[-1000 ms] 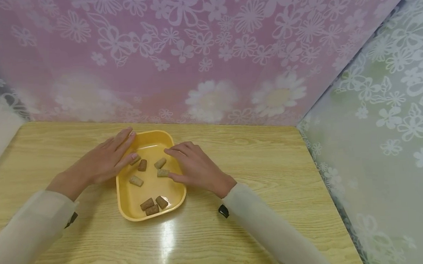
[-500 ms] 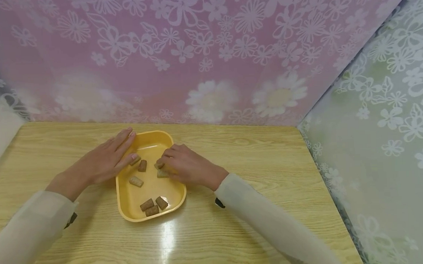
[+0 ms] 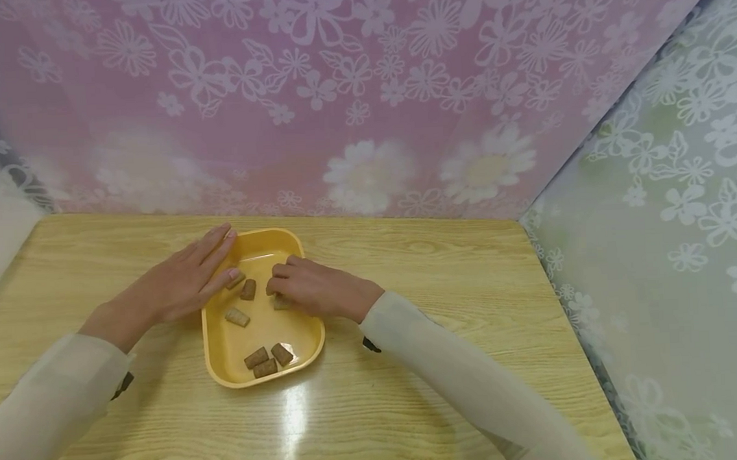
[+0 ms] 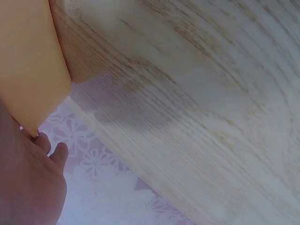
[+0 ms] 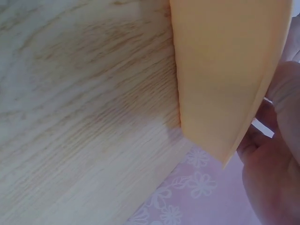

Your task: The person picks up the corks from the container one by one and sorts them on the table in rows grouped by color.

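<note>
Obscuring cork (image 3: 269,290), perhaps pinched: right hand (image 3: 312,285) over tray (image 3: 258,336)

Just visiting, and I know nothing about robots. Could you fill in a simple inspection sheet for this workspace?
Surface: wood-grain table, light reflected in its finish.
Job's things: yellow tray holding four brown pieces and several pale pieces.
Clutter: nothing seen.
Grippers: bare hands; left hand lies along the tray's rim; right hand reaches inside, fingers curled, seemingly pinching one of the pale pieces.
Cables: nothing seen.
Surroundings: pink flowered backdrop behind; grey-green flowered backdrop at right.
</note>
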Motion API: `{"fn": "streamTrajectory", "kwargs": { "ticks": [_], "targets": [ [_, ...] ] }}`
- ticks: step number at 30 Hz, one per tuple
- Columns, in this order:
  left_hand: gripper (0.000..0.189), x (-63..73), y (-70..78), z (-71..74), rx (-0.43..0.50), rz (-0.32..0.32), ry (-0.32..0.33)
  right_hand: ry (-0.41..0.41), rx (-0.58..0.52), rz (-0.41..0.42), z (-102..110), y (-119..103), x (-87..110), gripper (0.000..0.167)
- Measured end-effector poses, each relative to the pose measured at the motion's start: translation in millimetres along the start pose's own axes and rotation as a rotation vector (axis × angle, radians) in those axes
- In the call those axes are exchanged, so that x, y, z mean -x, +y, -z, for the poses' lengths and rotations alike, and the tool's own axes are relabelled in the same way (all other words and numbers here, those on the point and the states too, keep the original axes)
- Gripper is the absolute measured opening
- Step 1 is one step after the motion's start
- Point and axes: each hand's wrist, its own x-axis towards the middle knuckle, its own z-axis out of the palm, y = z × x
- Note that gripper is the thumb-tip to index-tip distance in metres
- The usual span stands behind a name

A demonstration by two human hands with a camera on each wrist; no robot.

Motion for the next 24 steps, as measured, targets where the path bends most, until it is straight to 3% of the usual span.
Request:
{"fn": "streamTrajectory", "kwargs": {
  "ticks": [7, 18, 24],
  "targets": [
    [0.080, -0.1, 0.3, -0.4, 0.007, 0.003, 0.000, -0.076, 0.100, -0.010, 1.5, -4.9, -5.4, 0.026],
    [0.080, -0.8, 1.4, 0.2, 0.021, -0.003, -0.001, -0.120, 0.301, -0.002, -2.8, -9.2, -10.6, 0.023],
    [0.080, 0.2, 1.5, 1.4, 0.032, 0.002, -0.001, -0.099, 0.265, 0.001, -3.4, -7.5, -11.3, 0.022]
  ]
}}
